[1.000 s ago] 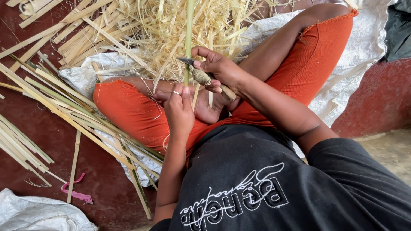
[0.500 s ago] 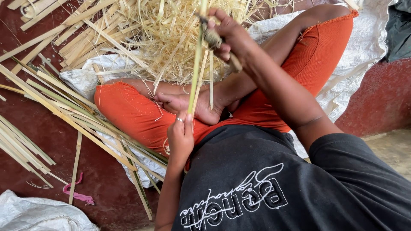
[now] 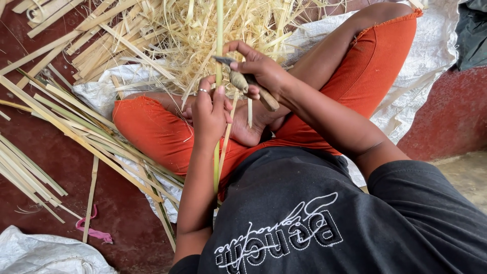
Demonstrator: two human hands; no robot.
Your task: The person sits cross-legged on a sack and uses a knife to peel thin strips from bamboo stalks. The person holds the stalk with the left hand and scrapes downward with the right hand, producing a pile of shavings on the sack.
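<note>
Since half a second ago the right hand (image 3: 264, 73) has drawn its knife (image 3: 238, 76) back down the green bamboo strip (image 3: 219, 30) to the left hand (image 3: 209, 109), which pinches the strip upright over the lap to steady it; the right fist grips the knife's handle, pale shavings (image 3: 203, 35) heaped beyond

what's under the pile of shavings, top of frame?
The pile of shavings lies on a white woven sheet and partly over flat bamboo strips. Whatever sits beneath its dense middle is covered; I cannot tell.
</note>
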